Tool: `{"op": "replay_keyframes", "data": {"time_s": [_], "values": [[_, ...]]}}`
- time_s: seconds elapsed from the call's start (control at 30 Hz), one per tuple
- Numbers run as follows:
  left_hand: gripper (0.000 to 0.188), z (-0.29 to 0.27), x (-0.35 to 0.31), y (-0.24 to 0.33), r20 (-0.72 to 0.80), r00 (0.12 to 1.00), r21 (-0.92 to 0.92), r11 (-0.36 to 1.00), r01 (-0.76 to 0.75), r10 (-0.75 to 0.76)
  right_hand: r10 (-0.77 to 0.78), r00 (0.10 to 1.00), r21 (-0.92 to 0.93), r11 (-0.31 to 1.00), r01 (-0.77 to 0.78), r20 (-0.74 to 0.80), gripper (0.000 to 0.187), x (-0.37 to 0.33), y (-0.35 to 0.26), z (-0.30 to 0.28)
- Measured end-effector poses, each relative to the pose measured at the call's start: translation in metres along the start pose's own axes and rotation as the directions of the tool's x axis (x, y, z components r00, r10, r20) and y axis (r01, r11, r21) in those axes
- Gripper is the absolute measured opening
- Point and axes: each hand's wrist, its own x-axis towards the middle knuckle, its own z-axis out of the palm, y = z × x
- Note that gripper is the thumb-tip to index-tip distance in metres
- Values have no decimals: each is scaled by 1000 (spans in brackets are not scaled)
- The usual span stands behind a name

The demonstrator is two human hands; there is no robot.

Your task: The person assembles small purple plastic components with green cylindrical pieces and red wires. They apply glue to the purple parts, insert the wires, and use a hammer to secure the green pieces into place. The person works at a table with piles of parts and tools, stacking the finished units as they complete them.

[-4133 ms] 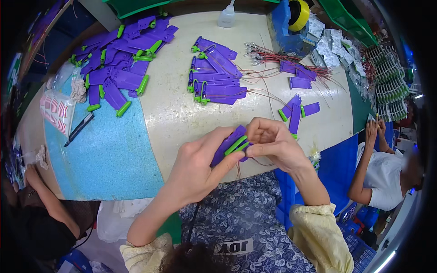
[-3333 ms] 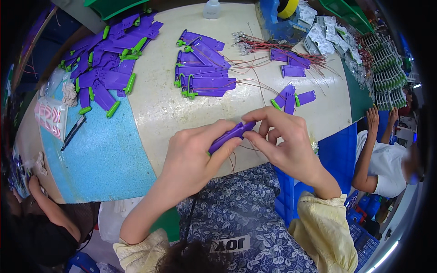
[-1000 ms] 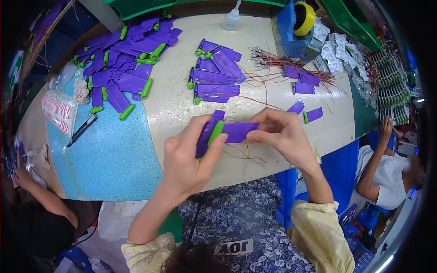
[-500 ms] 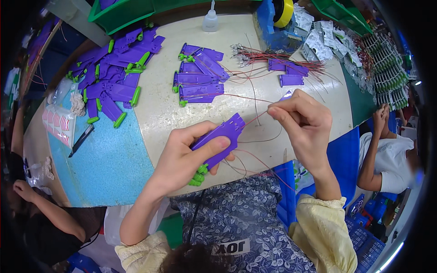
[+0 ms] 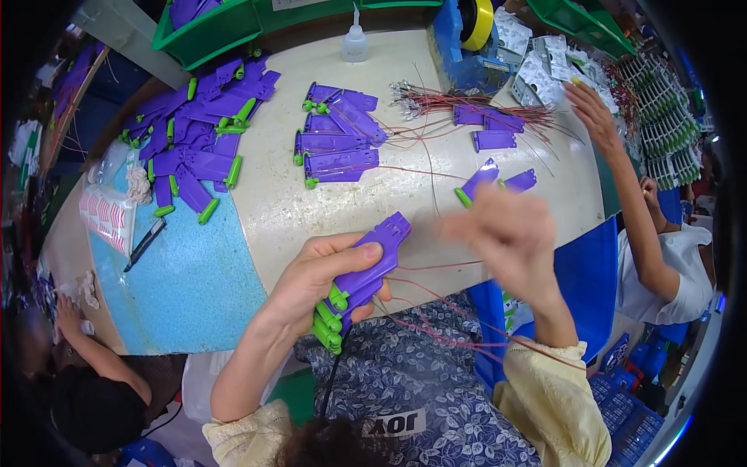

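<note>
My left hand is closed around a small stack of purple plastic pieces with green knobbed ends. Its thumb presses on the top piece near the slotted end. Thin red and dark wires trail from the stack to the right, past my apron. My right hand hangs to the right of the stack, smeared by motion; its fingers and anything in them cannot be made out. Just beyond it lie two loose purple pieces, partly hidden by the hand.
Wired purple pieces lie mid-table beside a bundle of red wires. A large purple heap sits at left, near a black cutter. A dropper bottle and blue tape dispenser stand behind. A co-worker's hand reaches in at right.
My right hand, earlier pinching a thin wire, has moved down and blurred. The stack in my left hand has tilted and shifted slightly left. At right, a co-worker's arm has stretched over the table.
</note>
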Motion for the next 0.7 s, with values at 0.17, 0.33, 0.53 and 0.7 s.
{"op": "replay_keyframes", "data": {"time_s": [0.17,0.33,0.53,0.7], "values": [[21,-1,2,4,-167,958,569,817,-98,232,13,988,-15,1000,-11,151,18,-10,22,-17],[18,-22,18,39,277,644,946,-322,-50,713,166,984,-546,832,-101,70,26,-17,94,-52],[20,-34,-19,2,360,655,927,-334,-170,665,260,957,-162,947,-279,-126,20,-20,90,-86],[18,-23,-28,-22,337,778,920,-361,-152,531,356,934,260,902,-345,4,16,25,24,5]]}}
